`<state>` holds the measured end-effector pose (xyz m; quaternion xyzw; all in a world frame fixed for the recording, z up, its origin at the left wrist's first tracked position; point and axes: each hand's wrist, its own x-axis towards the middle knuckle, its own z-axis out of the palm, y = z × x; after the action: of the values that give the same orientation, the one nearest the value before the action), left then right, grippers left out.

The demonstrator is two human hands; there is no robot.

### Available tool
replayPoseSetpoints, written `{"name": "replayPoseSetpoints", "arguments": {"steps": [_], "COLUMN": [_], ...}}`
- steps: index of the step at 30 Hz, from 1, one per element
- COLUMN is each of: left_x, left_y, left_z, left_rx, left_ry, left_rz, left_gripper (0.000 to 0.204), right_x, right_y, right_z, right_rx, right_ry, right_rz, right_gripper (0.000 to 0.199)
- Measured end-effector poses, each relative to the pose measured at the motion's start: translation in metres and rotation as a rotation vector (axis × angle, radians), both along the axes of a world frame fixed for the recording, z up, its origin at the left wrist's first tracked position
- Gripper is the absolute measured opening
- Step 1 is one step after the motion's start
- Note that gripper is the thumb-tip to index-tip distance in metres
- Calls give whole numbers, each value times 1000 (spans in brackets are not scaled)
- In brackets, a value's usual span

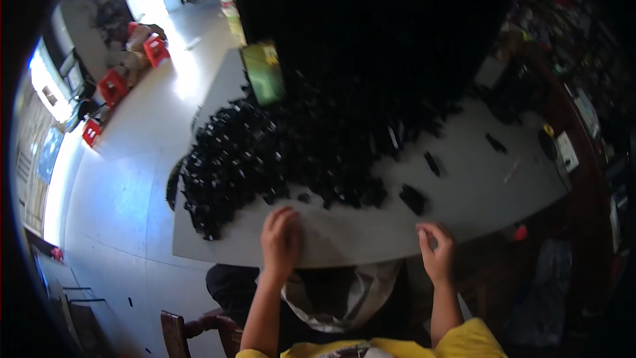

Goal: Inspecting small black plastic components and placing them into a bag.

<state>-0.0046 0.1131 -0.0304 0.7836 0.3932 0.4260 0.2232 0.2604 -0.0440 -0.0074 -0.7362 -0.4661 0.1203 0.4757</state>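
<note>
Black small parts (278, 152) heaped in a wide pile across the far half of a pale grey table (477, 192) — hundreds of them, too small to tell apart. Nearer than the pile, a bare strip of tabletop along the near edge, with a few loose pieces (414, 199) lying just beyond the pile's right fringe. Judged from this, barely begun or midway: nearly everything in the heap, nothing visibly sorted.

Left hand (281, 242) flat on the table just short of the pile's near edge, fingers spread and lying open, holding nothing visible. Right hand (437, 248) at the table's near edge, right of the pile, fingers curled in toward the thumb in a pinch — cannot tell whether a piece sits between them. Below the table edge, an open pale bag (344, 298) in the lap. Green-topped box (264, 73) at the pile's far left.
</note>
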Motion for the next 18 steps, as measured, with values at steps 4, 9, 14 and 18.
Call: {"name": "replayPoseSetpoints", "arguments": {"steps": [4, 9, 14, 18], "left_x": [2, 12, 18, 23], "left_y": [2, 11, 22, 27], "left_z": [11, 7, 17, 15], "left_rx": [-56, -182, -60, 52], "left_ry": [-4, 117, 400, 416], "left_rz": [30, 55, 159, 96], "left_gripper": [26, 33, 30, 13], "right_x": [7, 11, 12, 19], "right_y": [7, 22, 49, 60], "right_z": [-6, -8, -4, -11], "right_rx": [46, 24, -77, -189], "right_ry": [-143, -406, -642, -666], "right_rz": [-12, -24, -76, -74], "right_gripper": [10, 12, 21, 24]}}
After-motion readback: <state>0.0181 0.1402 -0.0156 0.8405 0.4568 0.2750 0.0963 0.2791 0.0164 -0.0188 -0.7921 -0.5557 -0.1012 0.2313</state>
